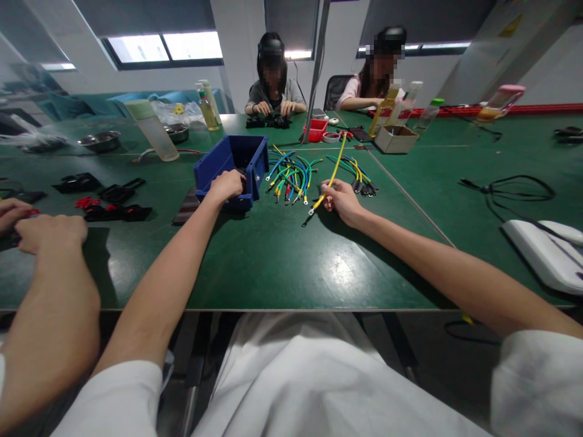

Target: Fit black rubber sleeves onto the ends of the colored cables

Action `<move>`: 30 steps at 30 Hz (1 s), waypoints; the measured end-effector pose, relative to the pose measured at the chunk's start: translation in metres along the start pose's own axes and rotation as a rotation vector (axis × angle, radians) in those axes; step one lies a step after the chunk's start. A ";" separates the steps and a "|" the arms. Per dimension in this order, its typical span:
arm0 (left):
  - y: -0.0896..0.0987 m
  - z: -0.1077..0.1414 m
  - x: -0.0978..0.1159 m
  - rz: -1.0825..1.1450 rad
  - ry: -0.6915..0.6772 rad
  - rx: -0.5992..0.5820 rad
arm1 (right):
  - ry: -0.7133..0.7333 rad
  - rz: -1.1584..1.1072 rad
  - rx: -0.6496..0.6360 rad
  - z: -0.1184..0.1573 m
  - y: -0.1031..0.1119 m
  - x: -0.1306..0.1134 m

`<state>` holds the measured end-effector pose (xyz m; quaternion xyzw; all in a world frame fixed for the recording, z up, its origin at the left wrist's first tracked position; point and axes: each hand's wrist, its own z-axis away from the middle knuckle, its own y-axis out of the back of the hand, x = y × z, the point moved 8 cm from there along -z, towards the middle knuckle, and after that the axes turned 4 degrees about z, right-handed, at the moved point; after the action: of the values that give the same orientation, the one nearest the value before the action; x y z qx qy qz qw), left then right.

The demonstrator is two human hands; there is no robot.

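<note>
My right hand (339, 199) is closed around a yellow cable (337, 168) that has a metal ring lug at its near end. The fingers of my left hand (228, 185) reach down into a blue bin (210, 165); its fingertips are hidden among dark items inside. Between the bin and my right hand lies a spread of green, blue and yellow cables (294, 176) with ring lugs. Beyond my right hand, a smaller bundle (359, 174) has black pieces at its near ends.
Another person's arm (54, 291) rests at the far left near black and red parts (113, 211). A white device (546, 255) and a black cable (514, 188) lie right. Bottles, a red bin (315, 130) and a small box (396, 139) stand farther back; two people sit opposite.
</note>
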<state>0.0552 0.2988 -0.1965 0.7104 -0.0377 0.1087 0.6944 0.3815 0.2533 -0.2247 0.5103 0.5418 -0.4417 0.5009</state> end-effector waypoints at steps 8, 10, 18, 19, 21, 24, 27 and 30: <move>0.004 0.005 0.010 -0.029 -0.015 -0.026 | 0.025 0.034 -0.005 0.001 -0.002 0.000; 0.004 0.005 0.013 -0.055 -0.040 -0.047 | 0.021 0.039 0.001 0.001 -0.002 0.001; 0.013 0.013 0.015 -0.073 -0.026 0.033 | 0.023 0.048 0.006 0.001 -0.002 0.001; 0.015 0.015 0.014 -0.057 -0.017 0.053 | 0.023 0.050 0.007 0.002 -0.002 0.000; 0.018 0.018 0.014 -0.027 0.005 0.085 | 0.024 0.051 0.007 0.002 -0.002 0.000; 0.021 0.022 0.014 0.002 0.024 0.118 | 0.031 0.052 0.006 0.001 -0.002 0.000; 0.022 0.023 0.014 0.010 0.047 0.128 | 0.030 0.059 0.008 0.001 -0.002 0.002; 0.023 0.023 0.013 0.013 0.061 0.136 | 0.033 0.065 0.008 0.000 -0.002 0.002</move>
<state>0.0658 0.2767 -0.1718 0.7520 -0.0134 0.1371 0.6446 0.3799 0.2532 -0.2272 0.5369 0.5314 -0.4189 0.5038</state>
